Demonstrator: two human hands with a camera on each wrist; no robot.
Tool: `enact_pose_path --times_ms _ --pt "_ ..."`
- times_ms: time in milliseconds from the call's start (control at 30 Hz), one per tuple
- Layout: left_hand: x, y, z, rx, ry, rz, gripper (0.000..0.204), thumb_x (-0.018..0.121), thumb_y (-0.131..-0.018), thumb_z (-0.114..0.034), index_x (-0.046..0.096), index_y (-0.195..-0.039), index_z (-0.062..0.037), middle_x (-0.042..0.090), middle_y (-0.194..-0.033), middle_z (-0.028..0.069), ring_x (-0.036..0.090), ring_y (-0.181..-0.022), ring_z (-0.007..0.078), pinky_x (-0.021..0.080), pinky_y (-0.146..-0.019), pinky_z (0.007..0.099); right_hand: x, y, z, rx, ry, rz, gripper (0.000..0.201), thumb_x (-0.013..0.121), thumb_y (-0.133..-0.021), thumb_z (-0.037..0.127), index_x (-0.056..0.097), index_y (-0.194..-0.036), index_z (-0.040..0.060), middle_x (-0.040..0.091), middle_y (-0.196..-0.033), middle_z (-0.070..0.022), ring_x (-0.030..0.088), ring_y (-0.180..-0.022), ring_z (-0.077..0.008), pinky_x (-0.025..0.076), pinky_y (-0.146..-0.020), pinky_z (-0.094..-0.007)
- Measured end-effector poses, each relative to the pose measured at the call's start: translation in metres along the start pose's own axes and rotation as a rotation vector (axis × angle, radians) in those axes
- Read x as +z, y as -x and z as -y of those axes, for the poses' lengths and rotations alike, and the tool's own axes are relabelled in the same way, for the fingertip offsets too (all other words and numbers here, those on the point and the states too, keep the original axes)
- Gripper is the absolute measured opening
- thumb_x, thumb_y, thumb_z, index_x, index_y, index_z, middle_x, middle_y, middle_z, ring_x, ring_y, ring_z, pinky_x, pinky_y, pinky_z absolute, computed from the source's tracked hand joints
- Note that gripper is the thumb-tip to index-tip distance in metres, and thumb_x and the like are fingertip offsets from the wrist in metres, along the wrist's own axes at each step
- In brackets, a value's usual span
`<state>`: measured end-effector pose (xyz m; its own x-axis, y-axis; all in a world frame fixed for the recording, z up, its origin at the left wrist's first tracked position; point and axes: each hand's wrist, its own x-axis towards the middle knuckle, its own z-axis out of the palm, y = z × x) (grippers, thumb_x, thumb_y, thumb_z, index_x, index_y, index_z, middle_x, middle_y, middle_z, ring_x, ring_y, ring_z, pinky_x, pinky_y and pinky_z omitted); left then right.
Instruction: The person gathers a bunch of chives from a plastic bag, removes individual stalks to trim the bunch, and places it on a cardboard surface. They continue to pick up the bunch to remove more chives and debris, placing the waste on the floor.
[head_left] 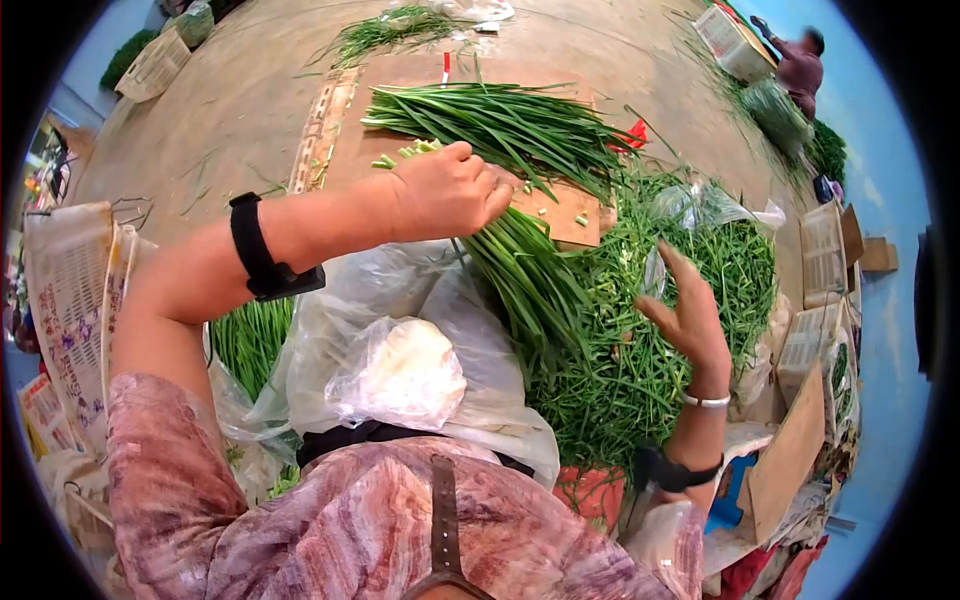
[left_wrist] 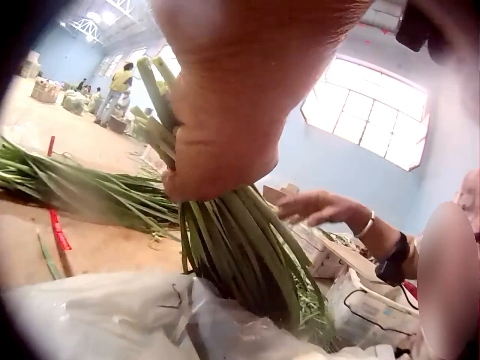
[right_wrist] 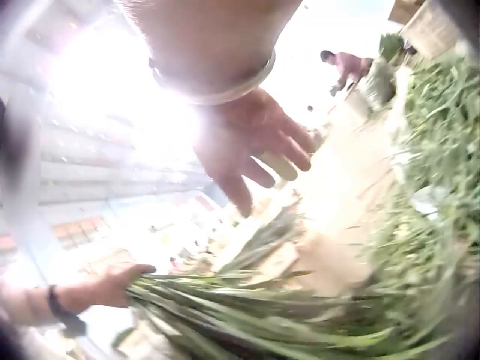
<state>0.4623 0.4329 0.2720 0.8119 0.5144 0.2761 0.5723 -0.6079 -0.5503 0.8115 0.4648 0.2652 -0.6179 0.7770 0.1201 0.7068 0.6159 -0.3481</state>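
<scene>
My left hand (head_left: 450,195) grips a bunch of garlic chives (head_left: 530,285) near its pale cut ends. The ends stick out past the fist, and the long green leaves hang down towards my lap on the other side. In the left wrist view the fingers curl round the stems (left_wrist: 156,94). Over the heap of loose leaves (head_left: 640,370), my right hand (head_left: 690,310) is held with its fingers spread and nothing in them. A second pile of chives (head_left: 490,115) lies on the board (head_left: 575,215) beyond my left hand.
Clear plastic sheeting (head_left: 400,280) covers my lap, with a plastic-wrapped lump (head_left: 410,370) on it. Chives (head_left: 250,340) stand at my left beside a white crate (head_left: 75,310). More crates (head_left: 825,250) line the right wall. Another person (head_left: 800,70) is at the far right.
</scene>
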Motion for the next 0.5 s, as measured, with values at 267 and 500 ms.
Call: enact_pose_path --times_ms 267,500 --pt "-0.008 -0.007 -0.001 -0.009 -0.095 0.039 0.030 0.052 -0.072 -0.015 0.058 -0.097 0.0007 0.059 -0.075 0.0020 0.058 -0.067 0.0138 0.041 -0.063 0.0253 0.063 -0.085 0.096 -0.172 -0.895 -0.014 0.079 0.073 -0.071 0.022 0.030 -0.132 -0.0035 0.046 -0.125 -0.0206 0.047 -0.115 -0.0287 0.042 -0.091 -0.0360" --pt "-0.006 0.018 -0.002 -0.071 0.003 0.098 0.033 0.053 -0.070 -0.013 0.055 -0.100 0.0004 0.057 -0.073 0.0027 0.056 -0.066 0.0165 0.043 -0.066 0.0274 0.081 -0.063 0.095 -0.456 -0.336 -0.205 0.041 0.060 -0.069 -0.004 0.058 -0.107 0.0097 0.053 -0.114 -0.0192 0.055 -0.099 -0.0328 0.046 -0.082 -0.0374"
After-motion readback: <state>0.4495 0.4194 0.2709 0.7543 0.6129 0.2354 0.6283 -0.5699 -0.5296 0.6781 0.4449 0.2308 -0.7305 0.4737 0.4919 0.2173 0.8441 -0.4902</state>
